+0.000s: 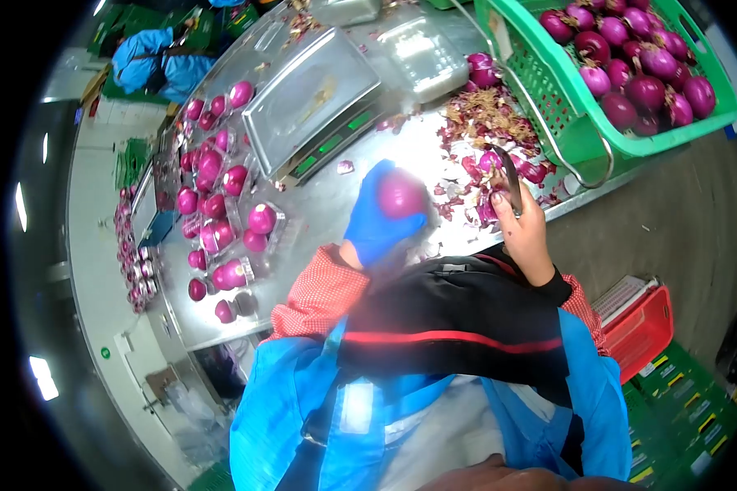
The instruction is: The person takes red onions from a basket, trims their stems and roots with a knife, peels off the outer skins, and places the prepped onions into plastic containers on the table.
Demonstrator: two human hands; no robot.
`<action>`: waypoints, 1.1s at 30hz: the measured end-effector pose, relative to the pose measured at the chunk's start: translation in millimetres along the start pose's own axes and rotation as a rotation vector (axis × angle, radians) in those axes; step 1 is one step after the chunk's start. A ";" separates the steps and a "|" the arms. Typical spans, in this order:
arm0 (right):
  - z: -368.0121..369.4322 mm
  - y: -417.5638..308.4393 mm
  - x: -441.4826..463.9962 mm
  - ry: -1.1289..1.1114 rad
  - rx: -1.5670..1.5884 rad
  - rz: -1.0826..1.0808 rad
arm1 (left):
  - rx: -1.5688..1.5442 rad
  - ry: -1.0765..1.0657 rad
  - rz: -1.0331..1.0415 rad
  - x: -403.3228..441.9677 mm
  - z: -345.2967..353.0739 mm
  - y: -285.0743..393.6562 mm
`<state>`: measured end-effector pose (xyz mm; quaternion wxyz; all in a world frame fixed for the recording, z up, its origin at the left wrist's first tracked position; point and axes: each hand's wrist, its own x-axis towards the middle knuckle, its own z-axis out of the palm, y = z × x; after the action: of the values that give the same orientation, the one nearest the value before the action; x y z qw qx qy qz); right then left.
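We hold a red onion (403, 195) in our left hand (372, 222), its blue-gloved fingers wrapped around the bulb's left side and underside; the onion is above the middle of the metal table (323, 214), slightly blurred. Our bare right hand (529, 237) grips a dark knife (513, 178), whose curved blade points away from us over a heap of peelings (485, 119) at the table's right edge. We cannot tell whether the blade touches the scraps. Beyond the left hand we see a weighing scale (313, 92) with a metal pan and lit green displays, and to its right a stack of clear plastic trays (424, 59). At the far right, a green basket (553, 100) holds many loose onions (653, 59). On our left, more onions (211, 168) lie in rows, several in clear packs. Farther off, a person in blue (157, 64) stands near green crates.
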<state>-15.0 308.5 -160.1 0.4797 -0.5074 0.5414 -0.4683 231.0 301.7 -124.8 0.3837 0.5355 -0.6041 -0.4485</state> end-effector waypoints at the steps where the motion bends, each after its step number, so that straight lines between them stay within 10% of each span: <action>1: 3.1 2.9 -1.1 -0.032 -0.013 -0.010 | 0.297 -0.058 -0.116 3.2 -9.8 13.3; 4: 11.5 0.8 0.4 -0.124 -0.061 0.001 | 0.873 -0.028 -0.289 8.8 -14.2 -16.2; 10: 26.8 3.7 12.9 -0.245 -0.183 -0.036 | 0.752 0.054 -0.215 -13.9 -19.8 -49.1; 13: 40.0 20.9 24.5 -0.339 -0.232 0.023 | 0.298 0.526 -0.230 -59.5 -29.2 -96.6; 26: 146.0 40.9 64.6 -0.401 -0.637 0.067 | -0.524 0.671 -0.638 -63.1 -9.4 -143.0; 33: 151.7 20.6 31.4 -0.521 -0.840 -0.588 | -0.403 0.607 -0.610 -60.7 -19.8 -148.6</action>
<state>133.0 275.0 -197.3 0.2041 -0.8823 0.3810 -0.1863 302.7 355.6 -259.3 0.4900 0.7101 -0.1807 -0.4722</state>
